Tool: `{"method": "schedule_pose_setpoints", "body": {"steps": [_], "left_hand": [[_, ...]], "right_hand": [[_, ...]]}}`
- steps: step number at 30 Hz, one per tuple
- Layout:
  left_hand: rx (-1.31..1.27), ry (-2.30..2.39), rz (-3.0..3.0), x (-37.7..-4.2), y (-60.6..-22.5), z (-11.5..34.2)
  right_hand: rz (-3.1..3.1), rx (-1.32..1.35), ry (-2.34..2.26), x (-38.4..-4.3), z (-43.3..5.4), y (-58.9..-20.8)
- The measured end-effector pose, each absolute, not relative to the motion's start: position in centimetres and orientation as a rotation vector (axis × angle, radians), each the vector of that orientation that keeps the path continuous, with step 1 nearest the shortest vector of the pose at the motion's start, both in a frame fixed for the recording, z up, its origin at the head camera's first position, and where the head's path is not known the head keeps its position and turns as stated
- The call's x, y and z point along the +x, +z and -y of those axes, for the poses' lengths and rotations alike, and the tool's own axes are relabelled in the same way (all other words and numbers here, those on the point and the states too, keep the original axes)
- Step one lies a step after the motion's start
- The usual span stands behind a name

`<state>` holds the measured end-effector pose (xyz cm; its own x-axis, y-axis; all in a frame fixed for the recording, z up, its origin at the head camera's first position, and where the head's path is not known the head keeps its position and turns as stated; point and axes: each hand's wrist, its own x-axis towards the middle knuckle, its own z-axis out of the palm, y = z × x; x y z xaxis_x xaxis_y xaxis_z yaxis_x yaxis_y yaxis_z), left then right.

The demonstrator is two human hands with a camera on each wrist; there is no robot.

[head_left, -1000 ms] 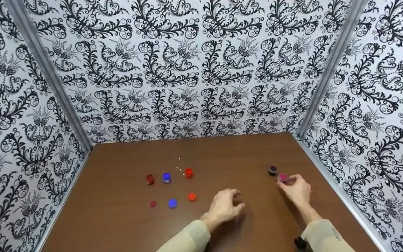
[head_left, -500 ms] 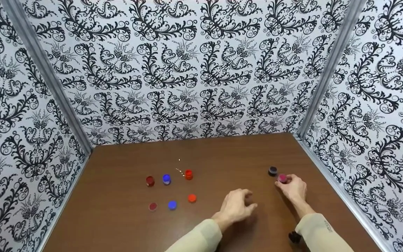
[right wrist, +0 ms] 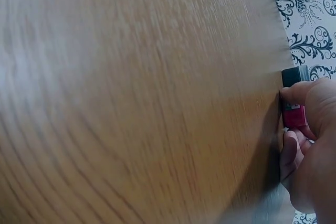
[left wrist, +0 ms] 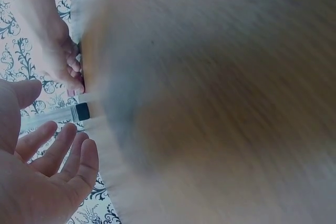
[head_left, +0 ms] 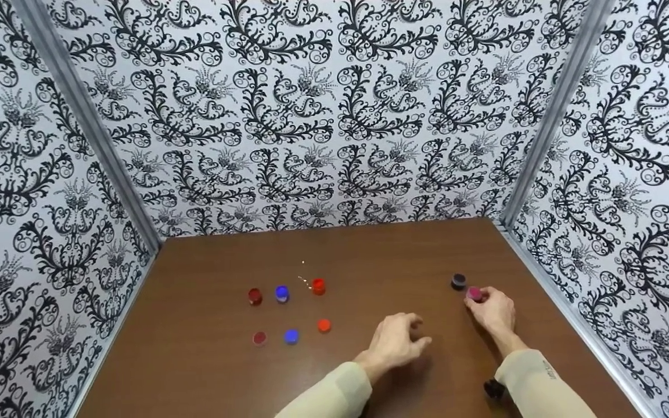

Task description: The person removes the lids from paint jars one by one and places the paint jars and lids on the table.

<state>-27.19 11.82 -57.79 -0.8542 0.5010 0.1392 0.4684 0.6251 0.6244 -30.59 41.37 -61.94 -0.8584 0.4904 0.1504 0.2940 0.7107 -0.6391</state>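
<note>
My right hand [head_left: 494,313] pinches a small pink paint pot [head_left: 474,294] between thumb and fingers at the right of the table. Just behind and left of it stands a black paint pot [head_left: 458,282]. In the right wrist view the pink pot [right wrist: 294,115] shows between the fingers of the right hand [right wrist: 320,145], with the black pot [right wrist: 292,76] beside it. My left hand [head_left: 395,341] hovers over the middle of the table, fingers loosely bent and holding nothing. The left wrist view shows the left hand [left wrist: 52,177] with fingers spread apart.
On the left of the brown table [head_left: 195,360] stand dark red [head_left: 255,296], blue [head_left: 282,294] and red pots [head_left: 318,286]. Before them lie a dark red [head_left: 259,338], a blue [head_left: 291,336] and a red lid [head_left: 324,325]. Patterned walls [head_left: 334,116] enclose the table.
My left hand has moved to the right, towards the right hand. The right hand stays at the pink pot beside the black one. The head view has shifted slightly.
</note>
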Motion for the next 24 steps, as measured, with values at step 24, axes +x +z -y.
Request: {"method": "schedule_pose_setpoints", "body": {"steps": [24], "left_hand": [[0.827, 1.200, -2.762, -27.9, -56.1, -10.4]], "right_hand": [[2.567, -0.470, 1.023, -28.0, -39.0, -59.8]]}}
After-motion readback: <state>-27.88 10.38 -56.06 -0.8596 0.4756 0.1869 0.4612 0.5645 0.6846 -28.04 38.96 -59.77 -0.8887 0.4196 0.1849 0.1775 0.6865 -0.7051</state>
